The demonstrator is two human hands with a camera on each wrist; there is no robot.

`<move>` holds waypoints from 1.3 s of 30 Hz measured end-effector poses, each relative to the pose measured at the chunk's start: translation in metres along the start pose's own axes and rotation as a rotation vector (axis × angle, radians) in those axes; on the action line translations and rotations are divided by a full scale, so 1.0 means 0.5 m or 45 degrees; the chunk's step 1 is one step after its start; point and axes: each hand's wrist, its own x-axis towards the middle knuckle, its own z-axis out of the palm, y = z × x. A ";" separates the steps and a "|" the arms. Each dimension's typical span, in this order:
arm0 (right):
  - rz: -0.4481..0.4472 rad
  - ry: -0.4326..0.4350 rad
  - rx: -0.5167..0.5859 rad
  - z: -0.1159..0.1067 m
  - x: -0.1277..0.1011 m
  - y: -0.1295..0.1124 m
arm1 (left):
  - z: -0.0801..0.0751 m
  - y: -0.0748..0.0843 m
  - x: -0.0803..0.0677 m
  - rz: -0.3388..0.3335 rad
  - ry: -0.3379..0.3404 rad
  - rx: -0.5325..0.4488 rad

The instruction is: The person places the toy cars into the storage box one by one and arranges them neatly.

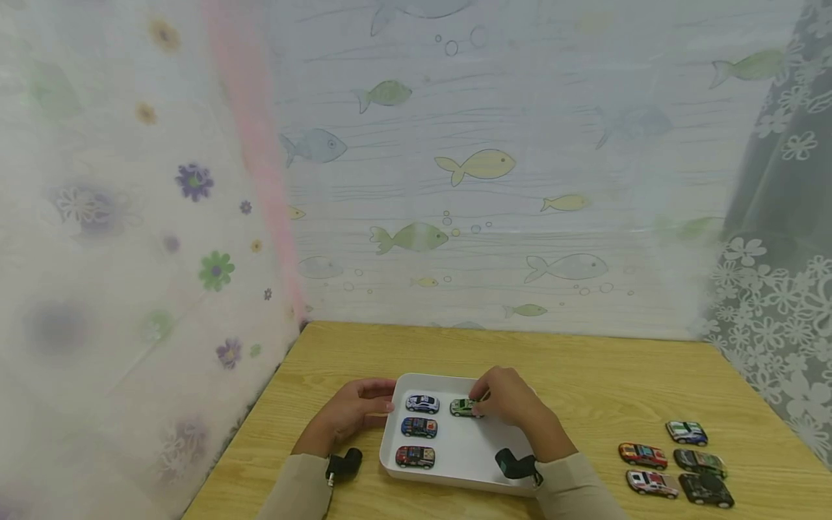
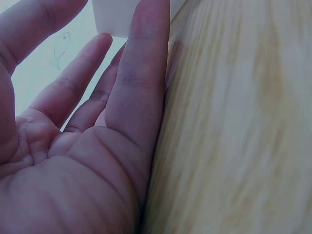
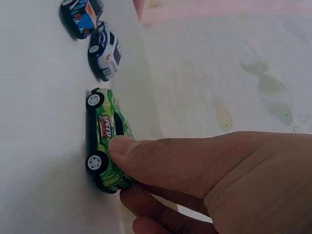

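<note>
On the wooden surface (image 1: 585, 383) sat a white tray (image 1: 464, 473) with four toy cars in it; five more cars (image 1: 676, 462) stood in a group well to its right, seen only from the head view. Only the right wrist view showed the contact: the right hand (image 1: 513, 404) pinched the green car (image 3: 107, 139) by its rear, thumb on top, fingers curled beneath, at the tray's far side beside the white car (image 1: 422, 404). The left hand (image 1: 354, 412) rested against the tray's left rim, its fingers straight and loosely spread in the left wrist view, gripping nothing.
</note>
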 end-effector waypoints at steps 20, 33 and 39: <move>-0.039 -0.002 -0.012 0.002 0.001 0.005 | -0.002 -0.005 0.004 -0.002 0.002 0.015; 0.006 0.022 0.039 -0.045 -0.016 0.004 | 0.000 -0.010 0.010 0.004 0.005 -0.006; 0.018 0.042 0.047 -0.076 -0.022 0.007 | -0.001 -0.007 0.004 0.001 0.015 0.013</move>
